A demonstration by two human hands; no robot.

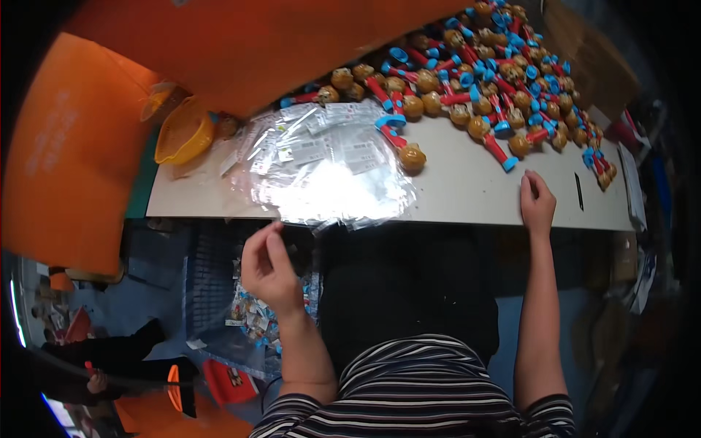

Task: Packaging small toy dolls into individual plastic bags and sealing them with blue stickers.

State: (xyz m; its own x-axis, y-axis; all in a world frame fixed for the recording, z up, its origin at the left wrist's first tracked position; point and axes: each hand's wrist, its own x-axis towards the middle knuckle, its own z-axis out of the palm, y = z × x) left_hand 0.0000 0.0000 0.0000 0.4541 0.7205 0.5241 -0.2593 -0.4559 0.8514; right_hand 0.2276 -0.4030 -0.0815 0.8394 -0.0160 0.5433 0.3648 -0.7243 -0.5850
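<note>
striped shirt (420, 387), cut off | l hand (272, 274) nr glare-washed bags (310, 152), r hand (539, 208) | both curled, pinch: can't tell

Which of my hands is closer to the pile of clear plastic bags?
Left. Your left hand is at the near edge of the bags; contact isn't clear. Your right hand is apart, off to their right, near the front edge of the table.

Glare bleaches part of the clear bags (318, 150) above centre; whether the left hand (270, 270) touches one is unclear. Overlapping toys (513, 73), upper right, hide each other. The lower edge crops the striped shirt (423, 387).
</note>
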